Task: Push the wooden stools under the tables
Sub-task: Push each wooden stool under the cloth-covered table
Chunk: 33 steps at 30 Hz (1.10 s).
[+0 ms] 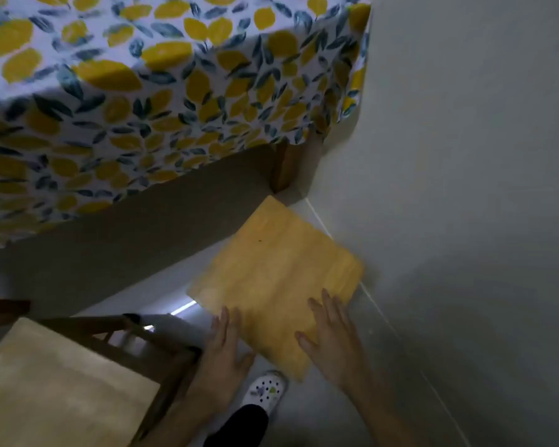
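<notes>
Two stools, one table, both your hands flat on the right-hand stool.

Nearest: your white shoe point(265, 390) on the floor. Your left hand point(225, 350) and right hand point(331, 340) lie open, fingers spread, on the near edge of the stool point(271, 269); nothing gripped. Its square seat sits cornerwise, far corner pointing at the table leg point(286, 169), beside the wall point(465, 156). Second stool point(55, 388) at left. Beyond, the table point(162, 101) under a lemon-print cloth.

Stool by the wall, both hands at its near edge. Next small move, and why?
Probably push the stool forward, angled left. Both hands, left and right, lie open on its near edge; the seat sits wholly outside the tablecloth, its far corner near the table leg.
</notes>
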Each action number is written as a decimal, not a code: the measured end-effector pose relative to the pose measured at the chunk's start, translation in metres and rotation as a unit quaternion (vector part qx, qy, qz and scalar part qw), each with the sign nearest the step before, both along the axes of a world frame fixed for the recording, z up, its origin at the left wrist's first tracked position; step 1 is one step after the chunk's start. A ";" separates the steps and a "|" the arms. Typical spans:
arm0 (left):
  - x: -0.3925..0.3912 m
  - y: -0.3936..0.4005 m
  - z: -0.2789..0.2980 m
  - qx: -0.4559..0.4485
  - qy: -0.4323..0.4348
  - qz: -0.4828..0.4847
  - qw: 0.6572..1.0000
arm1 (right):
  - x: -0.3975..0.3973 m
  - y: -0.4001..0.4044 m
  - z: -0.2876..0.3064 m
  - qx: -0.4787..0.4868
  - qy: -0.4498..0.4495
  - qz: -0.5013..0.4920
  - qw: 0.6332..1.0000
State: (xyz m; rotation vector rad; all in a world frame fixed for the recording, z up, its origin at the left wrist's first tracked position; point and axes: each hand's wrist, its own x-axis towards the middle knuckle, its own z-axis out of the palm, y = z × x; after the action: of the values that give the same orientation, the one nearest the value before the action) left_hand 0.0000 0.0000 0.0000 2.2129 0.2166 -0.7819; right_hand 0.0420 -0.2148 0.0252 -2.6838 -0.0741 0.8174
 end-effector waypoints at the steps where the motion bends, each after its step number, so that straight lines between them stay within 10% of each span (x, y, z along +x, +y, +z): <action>1: 0.003 -0.006 -0.016 0.035 -0.024 -0.007 0.999 | 0.005 -0.005 -0.019 0.000 -0.015 0.011 1.000; 13: 0.006 -0.059 -0.097 0.309 -0.140 -0.007 0.941 | 0.011 -0.060 -0.124 0.000 -0.198 0.188 0.962; 33: 0.104 -0.023 -0.102 0.353 -0.155 0.020 0.923 | 0.133 -0.030 -0.137 0.002 -0.233 0.298 0.926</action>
State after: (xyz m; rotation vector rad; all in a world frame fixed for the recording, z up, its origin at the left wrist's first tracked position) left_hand 0.1040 -0.0231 -0.1016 2.9590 0.4348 -0.3347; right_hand 0.1749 -0.2451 -0.1119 -2.8125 -1.0408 0.2898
